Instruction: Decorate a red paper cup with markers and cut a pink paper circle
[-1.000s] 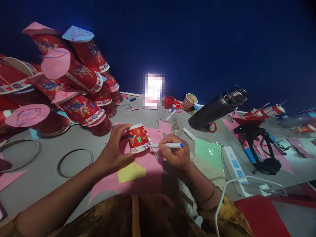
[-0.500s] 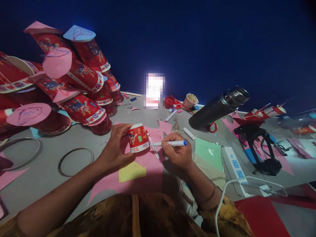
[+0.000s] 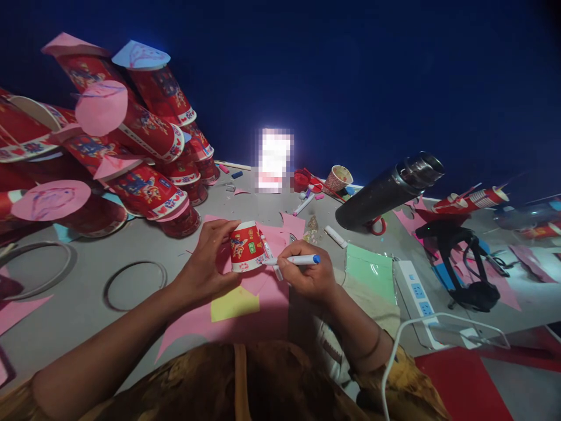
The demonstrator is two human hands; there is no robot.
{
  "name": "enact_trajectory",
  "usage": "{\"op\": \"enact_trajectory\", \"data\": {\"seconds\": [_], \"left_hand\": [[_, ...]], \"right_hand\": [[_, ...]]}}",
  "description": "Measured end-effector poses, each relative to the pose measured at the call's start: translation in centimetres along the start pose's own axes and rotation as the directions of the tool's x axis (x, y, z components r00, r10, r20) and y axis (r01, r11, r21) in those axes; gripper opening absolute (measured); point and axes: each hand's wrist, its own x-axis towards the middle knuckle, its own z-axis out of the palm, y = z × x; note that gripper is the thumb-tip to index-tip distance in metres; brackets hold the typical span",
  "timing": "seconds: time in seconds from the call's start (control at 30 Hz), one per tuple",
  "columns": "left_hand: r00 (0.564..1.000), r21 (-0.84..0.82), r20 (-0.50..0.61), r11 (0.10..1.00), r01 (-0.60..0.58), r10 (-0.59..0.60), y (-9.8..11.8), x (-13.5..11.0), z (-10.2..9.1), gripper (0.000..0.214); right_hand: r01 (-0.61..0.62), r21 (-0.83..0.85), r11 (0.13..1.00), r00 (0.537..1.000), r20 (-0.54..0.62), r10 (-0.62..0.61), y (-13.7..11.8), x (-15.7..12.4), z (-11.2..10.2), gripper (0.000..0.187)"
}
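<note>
Gripping the red cup (image 3: 245, 245) between thumb and fingers of the left hand (image 3: 211, 252), and now bringing the marker (image 3: 301, 259), pinched in the right hand (image 3: 310, 273), in to the cup's edge, apparently marking there.

I can read no words: the marks on the green label (image 3: 251, 247) of my red cup (image 3: 243, 252) and on the power strip (image 3: 419, 300) are too small to make out.

Red cup (image 3: 245, 248) — marker (image 3: 303, 259) perhaps against it
</note>
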Motion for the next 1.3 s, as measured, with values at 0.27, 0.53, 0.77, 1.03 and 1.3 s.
{"op": "enact_trajectory", "data": {"seconds": [0.27, 0.53, 0.77, 1.03, 1.3], "left_hand": [[1.000, 0.007, -0.017, 1.000, 0.025, -0.025, 0.0, -0.1, 0.1, 0.079], [0.999, 0.111, 0.022, 0.993, -0.051, 0.049, -0.5, -0.8, 0.1, 0.091], [0.996, 0.151, 0.011, 0.985, -0.086, 0.085, -0.3, -0.4, -0.2, 0.092], [0.994, 0.172, -0.003, 0.980, -0.104, 0.106, -0.4, -0.5, 0.1, 0.086], [0.997, 0.164, 0.016, 0.984, -0.072, 0.070, -0.2, -0.5, -0.1, 0.088]], "right_hand": [[-0.011, -0.001, 1.000, 0.999, -0.031, 0.011, 0.1, 0.0, -0.3, 0.014], [0.070, 0.009, 0.997, 0.995, -0.067, -0.070, -0.3, -0.4, 0.5, 0.011], [0.122, 0.004, 0.993, 0.992, 0.027, -0.122, -0.5, -0.5, 1.3, 0.013], [0.165, -0.006, 0.986, 0.986, 0.013, -0.165, -0.4, -0.5, 1.5, 0.014], [0.143, -0.013, 0.990, 0.988, 0.058, -0.142, 0.0, -0.6, 1.6, 0.014]]}}
